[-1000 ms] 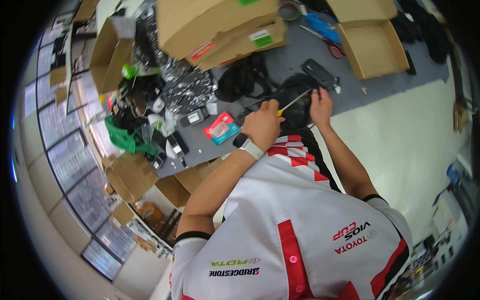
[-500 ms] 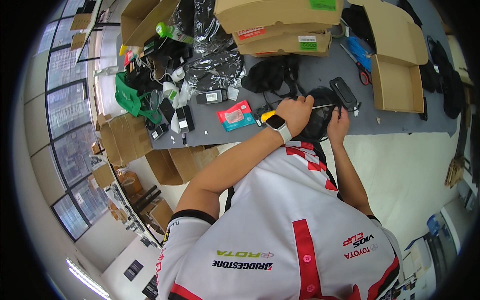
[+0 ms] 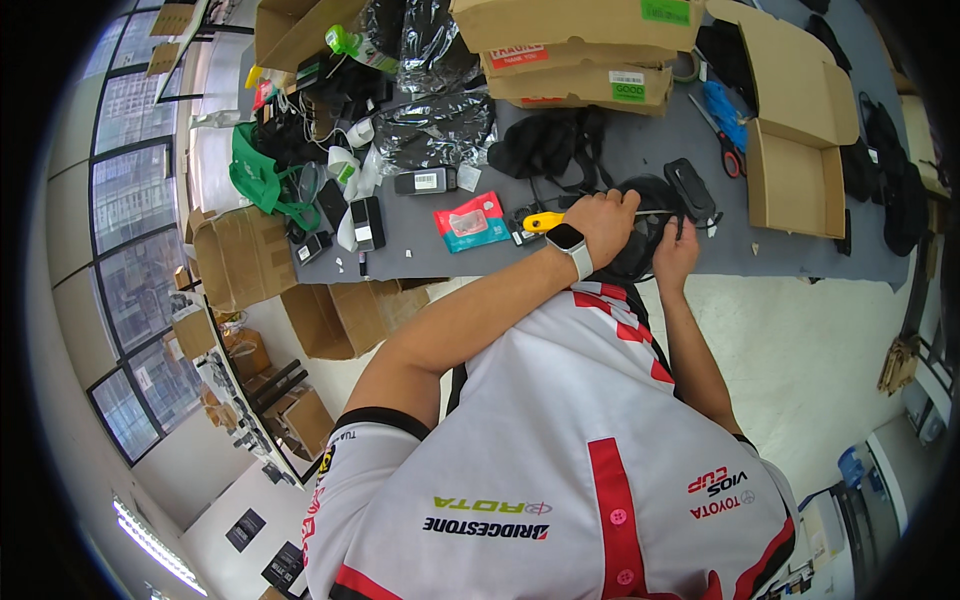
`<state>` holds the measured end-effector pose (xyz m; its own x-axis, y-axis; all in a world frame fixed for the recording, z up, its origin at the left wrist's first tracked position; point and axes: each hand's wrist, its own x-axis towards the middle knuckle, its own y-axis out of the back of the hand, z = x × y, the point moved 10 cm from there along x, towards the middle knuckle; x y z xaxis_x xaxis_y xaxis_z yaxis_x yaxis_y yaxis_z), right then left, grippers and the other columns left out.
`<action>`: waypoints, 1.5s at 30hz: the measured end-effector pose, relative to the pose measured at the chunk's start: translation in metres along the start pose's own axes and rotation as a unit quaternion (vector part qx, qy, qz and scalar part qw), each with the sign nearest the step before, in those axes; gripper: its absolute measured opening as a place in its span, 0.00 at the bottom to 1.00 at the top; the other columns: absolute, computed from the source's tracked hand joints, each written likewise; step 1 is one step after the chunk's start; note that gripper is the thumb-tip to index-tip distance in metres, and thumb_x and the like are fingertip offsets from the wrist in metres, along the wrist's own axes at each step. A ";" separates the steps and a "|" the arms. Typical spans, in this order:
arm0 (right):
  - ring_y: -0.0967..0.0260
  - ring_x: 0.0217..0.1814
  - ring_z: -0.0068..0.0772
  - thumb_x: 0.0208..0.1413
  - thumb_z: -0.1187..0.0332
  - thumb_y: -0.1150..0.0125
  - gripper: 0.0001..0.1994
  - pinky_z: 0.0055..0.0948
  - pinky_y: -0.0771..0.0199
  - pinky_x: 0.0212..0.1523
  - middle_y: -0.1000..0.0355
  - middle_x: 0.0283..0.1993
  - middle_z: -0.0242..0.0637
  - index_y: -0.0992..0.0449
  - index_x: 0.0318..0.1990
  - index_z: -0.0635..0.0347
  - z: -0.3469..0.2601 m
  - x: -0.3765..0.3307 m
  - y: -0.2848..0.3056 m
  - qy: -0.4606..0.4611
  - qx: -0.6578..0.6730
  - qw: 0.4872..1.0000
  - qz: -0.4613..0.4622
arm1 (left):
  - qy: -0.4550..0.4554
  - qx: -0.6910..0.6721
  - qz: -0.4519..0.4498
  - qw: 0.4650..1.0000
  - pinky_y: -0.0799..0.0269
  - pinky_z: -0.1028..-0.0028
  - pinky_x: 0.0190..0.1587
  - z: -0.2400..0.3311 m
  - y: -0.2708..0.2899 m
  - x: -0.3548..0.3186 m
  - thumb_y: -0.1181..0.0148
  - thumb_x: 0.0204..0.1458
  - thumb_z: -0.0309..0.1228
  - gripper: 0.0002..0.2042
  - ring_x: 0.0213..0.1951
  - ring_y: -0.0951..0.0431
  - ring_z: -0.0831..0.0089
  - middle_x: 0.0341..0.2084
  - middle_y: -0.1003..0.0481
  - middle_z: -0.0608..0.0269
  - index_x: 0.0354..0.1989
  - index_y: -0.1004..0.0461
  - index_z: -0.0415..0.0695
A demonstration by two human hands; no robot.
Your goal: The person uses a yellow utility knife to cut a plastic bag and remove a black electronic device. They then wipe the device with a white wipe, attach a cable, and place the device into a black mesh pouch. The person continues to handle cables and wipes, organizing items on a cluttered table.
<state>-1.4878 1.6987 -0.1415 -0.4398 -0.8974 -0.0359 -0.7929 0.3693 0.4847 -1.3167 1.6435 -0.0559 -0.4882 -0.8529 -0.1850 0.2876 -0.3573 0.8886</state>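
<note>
My left hand (image 3: 604, 226), with a watch on its wrist, is closed around a yellow-handled screwdriver (image 3: 542, 222). The handle sticks out to the left of the fist, and the thin metal shaft points right toward my other hand. My right hand (image 3: 676, 252) pinches the edge of a black rounded item with straps (image 3: 634, 256) at the table's near edge. The screwdriver's tip lies at this black item, close to my right fingertips; the exact contact point is too small to make out. Just beyond sits a black oblong case (image 3: 690, 188).
A red and teal wipes packet (image 3: 472, 222) lies to the left. Farther back are stacked cardboard boxes (image 3: 575, 60), black plastic wrapping (image 3: 436, 135) and a black strapped pouch (image 3: 545, 145). Scissors (image 3: 733, 160) and an open carton (image 3: 798, 185) are at the right.
My left hand has turned slightly, so more of the yellow handle shows and it sits more level. My right hand keeps its pinch on the black item. The whole view has shifted a little.
</note>
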 end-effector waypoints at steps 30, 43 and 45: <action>0.25 0.31 0.63 0.67 0.71 0.42 0.09 0.46 0.29 0.31 0.25 0.28 0.57 0.25 0.37 0.69 -0.012 -0.004 0.009 -0.003 0.065 0.998 0.009 | 0.019 -0.005 -0.044 0.999 0.21 0.49 0.36 0.016 -0.010 0.023 0.41 0.65 0.38 0.11 0.35 0.16 0.43 0.34 0.18 0.47 0.39 0.27 0.42; 0.25 0.28 0.63 0.67 0.70 0.41 0.09 0.47 0.30 0.29 0.27 0.26 0.57 0.25 0.37 0.70 -0.008 -0.004 0.010 -0.010 0.078 0.997 0.022 | 0.005 -0.036 -0.056 0.998 0.22 0.48 0.39 0.019 -0.020 0.029 0.44 0.67 0.36 0.11 0.37 0.18 0.42 0.36 0.19 0.46 0.37 0.26 0.42; 0.24 0.31 0.63 0.67 0.69 0.41 0.10 0.47 0.29 0.31 0.25 0.28 0.58 0.24 0.40 0.70 -0.003 -0.002 0.011 -0.011 0.072 0.997 0.036 | 0.009 -0.054 -0.030 0.998 0.23 0.48 0.40 0.009 -0.017 0.029 0.44 0.67 0.35 0.10 0.38 0.18 0.41 0.35 0.20 0.45 0.37 0.25 0.41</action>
<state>-1.4941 1.7040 -0.1334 -0.5056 -0.8624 -0.0255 -0.8104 0.4646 0.3569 -1.3430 1.6283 -0.0727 -0.4927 -0.8349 -0.2455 0.3460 -0.4468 0.8250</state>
